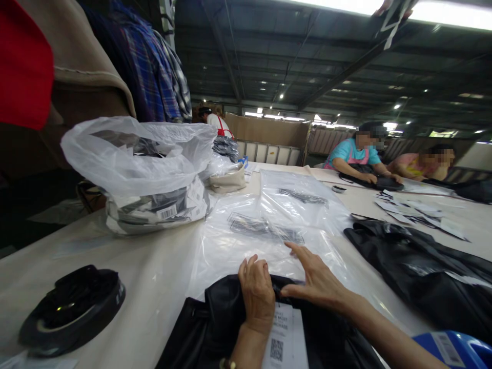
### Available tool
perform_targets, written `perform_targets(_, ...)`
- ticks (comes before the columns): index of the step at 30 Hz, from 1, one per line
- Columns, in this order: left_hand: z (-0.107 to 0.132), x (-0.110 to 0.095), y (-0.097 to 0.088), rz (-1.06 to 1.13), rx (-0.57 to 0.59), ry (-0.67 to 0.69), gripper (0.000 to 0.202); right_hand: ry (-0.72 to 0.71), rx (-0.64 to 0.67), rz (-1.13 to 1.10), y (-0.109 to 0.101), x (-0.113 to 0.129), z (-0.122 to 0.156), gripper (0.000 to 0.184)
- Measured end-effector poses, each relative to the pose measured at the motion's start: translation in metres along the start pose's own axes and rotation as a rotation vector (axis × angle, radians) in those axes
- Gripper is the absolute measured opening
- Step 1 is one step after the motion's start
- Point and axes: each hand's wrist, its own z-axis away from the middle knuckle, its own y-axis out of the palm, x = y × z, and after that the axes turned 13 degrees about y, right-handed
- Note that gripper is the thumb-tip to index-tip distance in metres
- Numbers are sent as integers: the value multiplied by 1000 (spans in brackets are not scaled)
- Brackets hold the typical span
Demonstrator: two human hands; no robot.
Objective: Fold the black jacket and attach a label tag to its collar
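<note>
My left hand (257,292) is closed on the top edge of a folded black garment (203,328) at the table's near edge. A white hang tag with a QR code (282,335) lies on the garment just below that hand. My right hand (313,277) rests with fingers stretched out on a clear plastic bag (269,230) just beyond the garment, its thumb touching the black fabric.
A black tape roll (73,310) sits near left. A clear bag stuffed with tags (146,174) stands at left. More black garments (418,266) lie at right. Two people work at the far right of the table (154,277). A blue object (457,348) is at bottom right.
</note>
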Motion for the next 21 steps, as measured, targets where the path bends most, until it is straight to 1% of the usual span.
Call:
perform_targets(1, -2, -1, -2, 1, -2, 3, 15, -100, -96, 75, 4, 1, 4, 94)
perform_targets(2, -4, -1, -3, 3, -1, 1, 15, -188, -194, 145, 9, 2, 7, 90)
perform_targets(4, -8, -2, -6, 1, 5, -11, 15, -300, -388, 255, 16, -2, 10, 71)
perform_targets(6, -10, -1, -8, -11, 12, -17, 17, -332, -528, 340, 18, -12, 11, 58)
perform_targets(7, -11, 0, -9, -19, 15, -13, 17, -303, -548, 389, 17, -19, 11, 56)
perform_targets(8, -11, 2, -10, -27, 20, -4, 17, -250, -530, 442, 15, -27, 11, 54)
perform_targets(10, -12, 4, -10, -34, 35, 28, 17, -107, -428, 537, 7, -42, 15, 51)
perform_targets(11, -12, 5, -11, -31, 43, 49, 17, -34, -378, 570, 2, -49, 19, 49)
perform_targets(13, -13, 4, -12, -17, 64, 89, 18, 77, -322, 610, -9, -59, 27, 44)
perform_targets(17, -15, -2, -15, 23, 121, 167, 23, 268, -238, 640, -22, -65, 46, 30)
perform_targets(21, -15, -5, -24, 81, 153, 246, 25, 507, -186, 585, -20, -67, 57, 28)
